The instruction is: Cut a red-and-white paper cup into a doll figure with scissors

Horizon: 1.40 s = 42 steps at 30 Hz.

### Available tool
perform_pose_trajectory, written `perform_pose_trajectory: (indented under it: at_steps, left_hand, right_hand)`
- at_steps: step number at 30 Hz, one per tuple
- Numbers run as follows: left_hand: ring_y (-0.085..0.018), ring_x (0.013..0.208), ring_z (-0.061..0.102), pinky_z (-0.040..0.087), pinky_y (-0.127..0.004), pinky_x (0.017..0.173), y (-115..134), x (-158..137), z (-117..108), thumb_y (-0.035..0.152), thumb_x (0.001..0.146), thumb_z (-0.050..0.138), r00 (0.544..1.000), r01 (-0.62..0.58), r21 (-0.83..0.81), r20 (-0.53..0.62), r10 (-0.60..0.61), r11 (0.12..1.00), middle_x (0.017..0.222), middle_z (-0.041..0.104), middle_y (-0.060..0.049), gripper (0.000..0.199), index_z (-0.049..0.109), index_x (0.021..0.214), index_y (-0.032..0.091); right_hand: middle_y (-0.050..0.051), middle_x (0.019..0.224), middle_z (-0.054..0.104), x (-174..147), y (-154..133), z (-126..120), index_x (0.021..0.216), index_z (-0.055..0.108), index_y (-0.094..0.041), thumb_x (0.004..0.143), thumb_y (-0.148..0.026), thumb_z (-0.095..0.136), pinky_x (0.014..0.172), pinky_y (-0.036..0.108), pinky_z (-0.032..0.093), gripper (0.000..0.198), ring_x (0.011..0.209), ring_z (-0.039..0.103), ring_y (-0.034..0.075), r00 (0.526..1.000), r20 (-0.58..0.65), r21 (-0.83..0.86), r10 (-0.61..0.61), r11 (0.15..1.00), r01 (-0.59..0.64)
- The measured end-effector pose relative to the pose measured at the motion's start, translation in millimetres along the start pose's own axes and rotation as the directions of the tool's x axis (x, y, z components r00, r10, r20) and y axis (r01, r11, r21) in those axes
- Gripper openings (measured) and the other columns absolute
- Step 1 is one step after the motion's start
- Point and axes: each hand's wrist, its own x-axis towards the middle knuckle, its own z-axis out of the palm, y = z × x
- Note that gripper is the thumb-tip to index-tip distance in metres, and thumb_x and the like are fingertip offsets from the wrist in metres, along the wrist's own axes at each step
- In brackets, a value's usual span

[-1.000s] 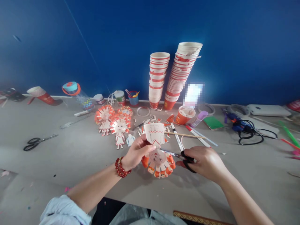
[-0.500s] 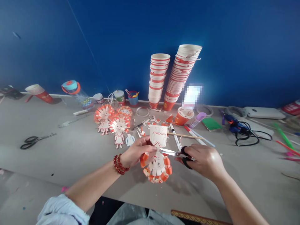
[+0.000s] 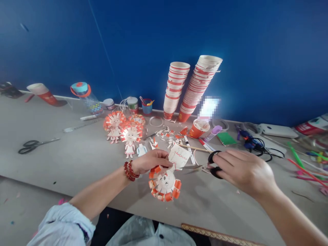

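My left hand (image 3: 155, 161) pinches a paper-cup doll (image 3: 167, 182) at its neck. Its round face is ringed by curled orange and white strips and hangs toward me; the white body piece (image 3: 179, 157), drawn with a red dress, points away. My right hand (image 3: 241, 169) has its fingers in the black handles of a pair of scissors (image 3: 202, 167). The blades are slightly parted and point left, beside the body piece near the neck; whether they touch the paper I cannot tell. Finished-looking paper dolls (image 3: 130, 138) lie beyond my left hand.
Two tall paper cup stacks (image 3: 176, 90) lean by the blue wall. Paper scraps (image 3: 174, 136), markers (image 3: 189, 150) and an orange cup (image 3: 198, 129) lie in front. Another pair of scissors (image 3: 30, 145) is at left; a glue gun (image 3: 247, 136) with black cable is at right.
My right hand has drawn the scissors to the right, away from my left fingers. The doll has tilted, its body piece leaning right and its head shifting slightly left. The view has shifted a little.
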Motion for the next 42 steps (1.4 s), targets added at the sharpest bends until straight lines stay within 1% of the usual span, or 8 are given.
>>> perform_pose_trajectory:
  at_steps: [2,5,10,12,17,25,30,42]
  left_hand:
    - [-0.007,0.054,0.051,0.039,-0.018,0.052,1,0,0,0.028,0.070,0.071,1.000,0.001,0.061,0.019,-0.003,0.998,0.065,0.059,0.001,0.017,0.063,0.071,0.012]
    - [-0.007,0.057,0.052,0.040,-0.018,0.054,2,0,2,0.028,0.071,0.069,0.996,0.038,0.102,0.070,-0.046,0.994,0.069,0.058,0.001,0.016,0.062,0.074,0.013]
    - [-0.007,0.054,0.049,0.036,-0.018,0.050,0,-1,4,0.029,0.074,0.065,0.988,0.058,0.175,0.132,-0.082,0.983,0.065,0.055,0.003,0.016,0.060,0.070,0.014]
    - [-0.007,0.053,0.048,0.036,-0.018,0.050,-3,0,4,0.029,0.075,0.065,0.982,0.072,0.158,0.162,-0.098,0.985,0.064,0.056,0.003,0.015,0.061,0.073,0.015]
    - [-0.008,0.050,0.051,0.039,-0.019,0.052,-12,3,3,0.026,0.074,0.066,0.960,0.119,0.059,0.248,-0.130,0.991,0.063,0.061,0.002,0.013,0.064,0.076,0.014]
    - [-0.007,0.055,0.052,0.039,-0.018,0.056,-8,2,6,0.024,0.072,0.070,0.958,0.108,-0.011,0.269,-0.101,0.994,0.060,0.058,0.003,0.011,0.066,0.074,0.014]
    - [-0.007,0.054,0.051,0.039,-0.018,0.054,-8,1,8,0.026,0.072,0.072,0.950,0.111,-0.015,0.294,-0.102,0.994,0.058,0.057,0.004,0.014,0.066,0.070,0.014]
    - [-0.008,0.053,0.051,0.041,-0.019,0.051,-3,-3,11,0.031,0.071,0.074,0.912,0.159,0.028,0.379,-0.158,0.987,0.060,0.059,0.002,0.016,0.069,0.073,0.016]
  right_hand:
    - [0.005,0.065,0.060,9,3,-15,0.071,0.060,-0.018,0.095,-0.026,0.041,0.060,0.031,0.031,0.032,0.065,0.051,0.018,0.990,0.097,-0.092,-0.106,0.989,0.115]
    - [0.003,0.058,0.056,27,1,-28,0.066,0.058,-0.018,0.094,-0.020,0.042,0.056,0.031,0.025,0.033,0.058,0.045,0.016,0.971,0.110,-0.205,-0.212,0.951,0.230]
    - [0.003,0.054,0.054,45,-7,-22,0.064,0.057,-0.017,0.091,-0.014,0.046,0.056,0.032,0.023,0.030,0.057,0.043,0.016,0.930,0.172,-0.201,-0.324,0.913,0.355]
    - [0.003,0.054,0.055,48,-10,-16,0.063,0.057,-0.017,0.090,-0.012,0.044,0.057,0.032,0.024,0.031,0.057,0.043,0.016,0.920,0.181,-0.190,-0.348,0.905,0.380]
    - [0.002,0.054,0.054,47,-11,-6,0.063,0.057,-0.017,0.089,-0.008,0.044,0.058,0.032,0.025,0.031,0.057,0.043,0.015,0.913,0.142,-0.148,-0.382,0.904,0.401]
    - [0.000,0.055,0.051,39,-4,-4,0.066,0.057,-0.018,0.091,-0.012,0.045,0.056,0.032,0.023,0.029,0.056,0.041,0.015,0.899,0.152,-0.149,-0.411,0.889,0.432]
    - [0.000,0.054,0.051,37,-4,-5,0.063,0.056,-0.018,0.092,-0.012,0.043,0.056,0.032,0.023,0.032,0.056,0.041,0.015,0.901,0.127,-0.124,-0.415,0.894,0.430]
    - [0.000,0.054,0.049,37,-5,-10,0.065,0.056,-0.019,0.093,-0.016,0.046,0.055,0.032,0.022,0.030,0.054,0.038,0.014,0.899,0.090,0.055,-0.428,0.904,0.425]
